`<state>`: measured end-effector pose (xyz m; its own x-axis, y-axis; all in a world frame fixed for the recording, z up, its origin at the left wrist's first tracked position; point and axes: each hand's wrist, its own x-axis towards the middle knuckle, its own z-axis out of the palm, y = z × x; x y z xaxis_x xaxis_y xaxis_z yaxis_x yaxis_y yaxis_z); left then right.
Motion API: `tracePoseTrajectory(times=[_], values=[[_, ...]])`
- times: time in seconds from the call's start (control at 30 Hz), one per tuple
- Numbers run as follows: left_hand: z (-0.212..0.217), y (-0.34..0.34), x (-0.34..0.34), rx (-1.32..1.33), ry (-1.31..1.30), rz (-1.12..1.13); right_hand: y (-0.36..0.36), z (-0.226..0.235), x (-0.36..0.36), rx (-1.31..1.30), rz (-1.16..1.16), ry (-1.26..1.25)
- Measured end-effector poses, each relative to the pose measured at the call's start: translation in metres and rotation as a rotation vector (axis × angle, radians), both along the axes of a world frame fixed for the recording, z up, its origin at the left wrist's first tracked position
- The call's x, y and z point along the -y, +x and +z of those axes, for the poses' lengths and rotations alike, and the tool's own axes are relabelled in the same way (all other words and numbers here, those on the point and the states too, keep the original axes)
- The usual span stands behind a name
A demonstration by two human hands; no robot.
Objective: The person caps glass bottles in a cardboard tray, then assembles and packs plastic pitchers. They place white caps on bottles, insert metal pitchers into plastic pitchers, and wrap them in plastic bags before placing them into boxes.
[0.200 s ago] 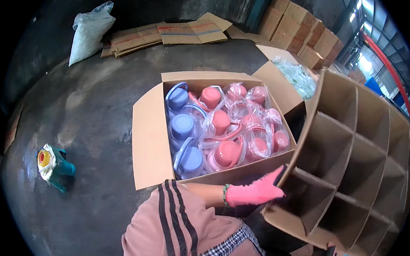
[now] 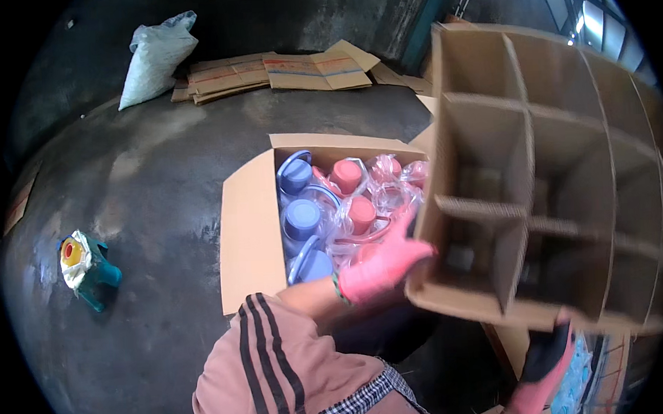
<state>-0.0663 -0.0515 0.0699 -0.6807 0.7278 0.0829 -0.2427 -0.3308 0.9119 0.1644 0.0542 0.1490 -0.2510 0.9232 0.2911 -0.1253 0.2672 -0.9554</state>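
A cardboard box with a grid of cardboard dividers (image 2: 484, 315) is raised and tilted at the right, its compartments turned toward me. My left hand (image 2: 379, 270), in a pink glove, grips its left edge, thumb on the near side and fingers partly hidden. Below, my right hand (image 2: 547, 362), in a pink glove with a black palm, clasps the lower edge. Behind the left hand stands an open carton (image 2: 251, 240). It holds blue lidded plastic containers with handles (image 2: 302, 217) and pinkish-red ones (image 2: 346, 175) in clear plastic wrap; the divided box covers the carton's right side.
Flattened cardboard sheets (image 2: 318, 68) lie along the far wall beside a stuffed white sack (image 2: 155, 63). At the left is a teal stool (image 2: 106, 274) with a yellow and red object on it. Light-blue items in plastic (image 2: 573, 378) sit at the lower right.
The divided box has risen and swung left, now covering part of the open carton. My left hand has moved up and left with it; my right hand has come into fuller view.
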Motion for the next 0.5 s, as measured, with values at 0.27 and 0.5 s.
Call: tracePoseTrajectory(times=[0.27, 0.5], values=[[0.002, -0.209, 0.116, -0.034, 0.344, 0.807, -0.132, -0.021, -0.027, 0.257, 0.692, 0.223], [-0.064, -0.294, 0.236, 0.178, 0.356, 0.780, -0.025, -0.120, -0.099, 0.762, 0.631, -0.058]])
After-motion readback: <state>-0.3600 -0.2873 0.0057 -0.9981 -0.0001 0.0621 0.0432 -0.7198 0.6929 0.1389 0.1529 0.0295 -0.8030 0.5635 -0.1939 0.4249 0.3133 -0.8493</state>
